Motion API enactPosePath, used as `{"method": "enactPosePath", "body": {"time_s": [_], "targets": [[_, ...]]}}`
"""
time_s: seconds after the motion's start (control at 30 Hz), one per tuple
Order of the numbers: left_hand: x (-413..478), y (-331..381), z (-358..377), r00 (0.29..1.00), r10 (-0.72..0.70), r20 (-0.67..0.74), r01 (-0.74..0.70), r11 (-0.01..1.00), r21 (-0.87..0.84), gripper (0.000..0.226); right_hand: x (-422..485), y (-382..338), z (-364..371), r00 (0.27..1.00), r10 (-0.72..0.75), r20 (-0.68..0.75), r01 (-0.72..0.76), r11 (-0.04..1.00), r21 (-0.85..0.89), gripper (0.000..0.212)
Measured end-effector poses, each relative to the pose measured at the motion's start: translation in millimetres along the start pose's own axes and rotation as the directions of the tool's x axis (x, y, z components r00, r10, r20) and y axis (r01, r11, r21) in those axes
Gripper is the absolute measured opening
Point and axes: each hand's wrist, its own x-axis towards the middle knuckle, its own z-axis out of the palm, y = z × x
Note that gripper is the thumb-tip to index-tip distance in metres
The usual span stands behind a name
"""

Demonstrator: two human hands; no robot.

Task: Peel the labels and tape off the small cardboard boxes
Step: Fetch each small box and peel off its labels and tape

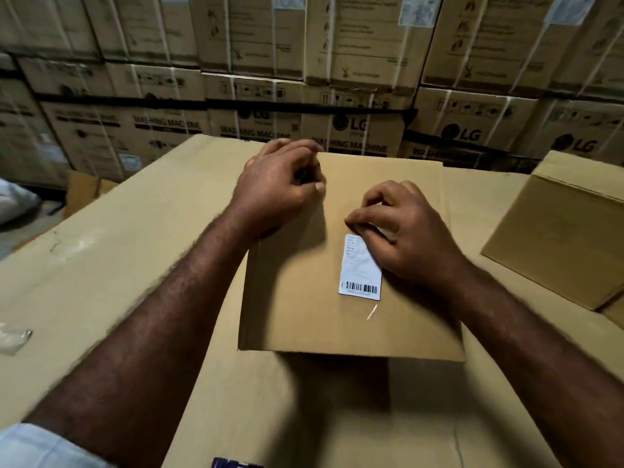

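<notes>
A small cardboard box lies in front of me on a wide cardboard surface. A white label with a barcode is stuck on the box's top, right of centre, under a strip of clear tape that ends just below it. My right hand rests on the box beside the label, thumb and forefinger pinching at the label's top edge. My left hand sits on the box's far left corner with its fingers curled; whether it holds anything is hidden.
A second small cardboard box stands at the right. A crumpled bit of clear tape lies at the left edge. Stacked washing machine cartons form a wall behind the surface.
</notes>
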Motion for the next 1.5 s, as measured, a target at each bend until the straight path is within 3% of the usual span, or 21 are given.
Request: {"method": "enactPosePath", "body": {"time_s": [0.1, 0.27, 0.57, 0.73, 0.87, 1.2, 1.5], "targets": [[-1.1, 1.1, 1.1, 1.000, -0.023, -0.017, 0.023, 1.000, -0.016, 0.015, -0.9, 3.2, 1.0, 1.000, -0.012, -0.015, 0.013, 0.998, 0.057, 0.022], [0.8, 3.4, 2.1, 0.998, -0.051, -0.032, 0.050, 0.998, -0.029, 0.015, 10.6, 8.5, -5.6, 0.996, 0.019, 0.084, -0.031, 0.989, 0.142, 0.029], [5.4, -1.6, 5.0, 0.998, -0.049, -0.042, 0.047, 0.998, -0.042, 0.020, 20.7, 23.6, -7.7, 0.987, -0.102, 0.128, 0.093, 0.993, 0.074, 0.015], [9.4, -2.5, 6.6, 0.998, -0.058, -0.037, 0.056, 0.998, -0.035, 0.020, 32.2, 28.8, -10.1, 0.969, -0.162, 0.185, 0.154, 0.987, 0.052, 0.022], [11.6, -3.0, 5.7, 0.998, -0.064, -0.027, 0.064, 0.998, -0.021, 0.008, 33.6, 34.4, -9.6, 0.965, -0.175, 0.193, 0.163, 0.984, 0.076, 0.019], [11.4, -4.4, 7.2, 0.998, -0.051, -0.044, 0.051, 0.999, -0.014, 0.019, 32.5, 38.7, -9.6, 0.975, -0.134, 0.176, 0.097, 0.974, 0.205, 0.019], [10.8, 0.0, 4.1, 0.998, -0.064, -0.022, 0.064, 0.998, 0.005, 0.019, 42.5, 33.3, -12.3, 0.950, -0.237, 0.204, 0.220, 0.970, 0.103, 0.013]]}}
